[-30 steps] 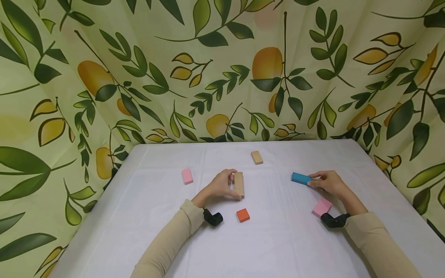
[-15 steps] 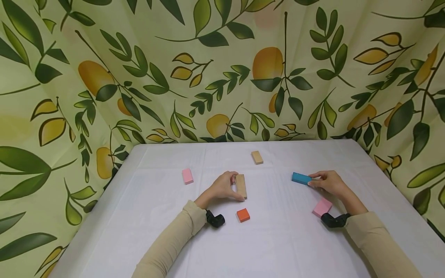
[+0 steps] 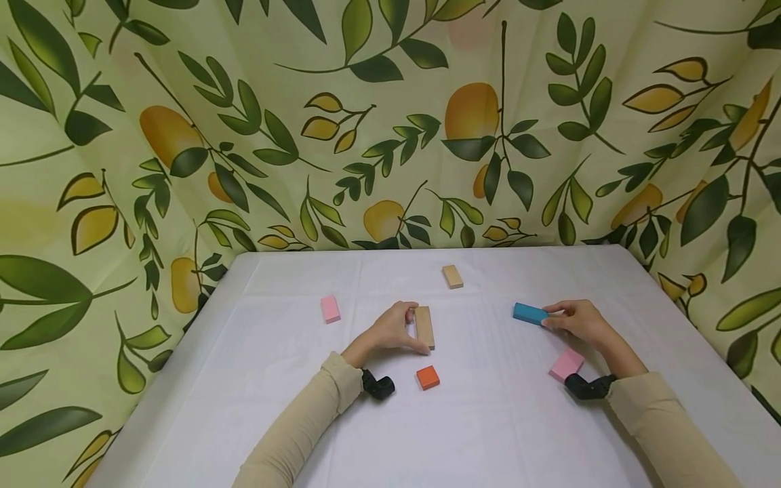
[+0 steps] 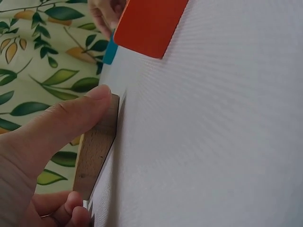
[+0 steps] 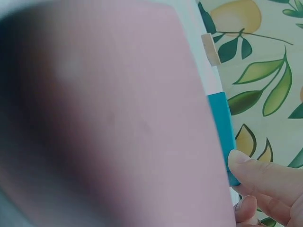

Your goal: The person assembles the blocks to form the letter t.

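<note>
My left hand point(image 3: 393, 329) grips a long plain wooden block point(image 3: 424, 328) by its two ends, thumb at the near end and fingers at the far end. In the left wrist view the wooden block point(image 4: 97, 149) lies along the white cloth, the thumb on its near end. My right hand point(image 3: 576, 318) pinches the right end of a blue block point(image 3: 529, 313) between thumb and fingers. The right wrist view shows the thumb on the blue block point(image 5: 221, 127), partly hidden behind a large blurred pink block point(image 5: 156, 118). An orange block point(image 3: 428, 377) lies just nearer than the left hand.
Below the right hand lies a pink block point(image 3: 566, 364), partly covered by the black wrist camera point(image 3: 588, 388). Another pink block point(image 3: 330, 309) is at the left, and a small wooden block point(image 3: 453, 276) at the back. A leaf-patterned curtain point(image 3: 390, 135) rises behind the white-covered table point(image 3: 476, 434).
My left hand has shifted the long wooden block slightly right and nearer, mostly in the first half second. The right hand and blue block have stayed in place.
</note>
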### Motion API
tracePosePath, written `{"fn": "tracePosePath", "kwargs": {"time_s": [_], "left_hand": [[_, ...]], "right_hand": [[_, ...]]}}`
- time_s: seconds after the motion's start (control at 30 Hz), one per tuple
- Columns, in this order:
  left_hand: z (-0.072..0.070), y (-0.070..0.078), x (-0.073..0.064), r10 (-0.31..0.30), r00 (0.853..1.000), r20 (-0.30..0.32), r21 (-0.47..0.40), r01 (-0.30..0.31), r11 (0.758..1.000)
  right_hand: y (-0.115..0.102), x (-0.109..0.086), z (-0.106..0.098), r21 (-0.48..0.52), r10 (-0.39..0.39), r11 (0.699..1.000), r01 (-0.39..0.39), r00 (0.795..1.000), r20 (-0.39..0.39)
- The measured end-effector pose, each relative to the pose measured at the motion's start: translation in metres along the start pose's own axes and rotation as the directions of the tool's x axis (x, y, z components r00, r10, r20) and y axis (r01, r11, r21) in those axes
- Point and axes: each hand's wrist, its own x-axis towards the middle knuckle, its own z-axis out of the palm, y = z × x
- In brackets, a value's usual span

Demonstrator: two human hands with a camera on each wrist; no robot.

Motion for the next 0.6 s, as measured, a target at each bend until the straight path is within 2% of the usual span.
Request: {"fn": "tracePosePath", "kwargs": {"time_s": [0.3,0.6], "left_hand": [[-0.002,-0.001,-0.008,0.042,0.999,-0.007,0.002,-0.042,0.999],[-0.002,-0.002,-0.016,0.121,0.992,-0.042,0.077,-0.118,0.990]], "right_hand": [[-0.001,0.001,0.000,0.018,0.019,1.000,-0.019,1.000,0.009],[-0.001,0.002,0.000,0.035,0.012,0.999,-0.013,1.000,0.025]]}}
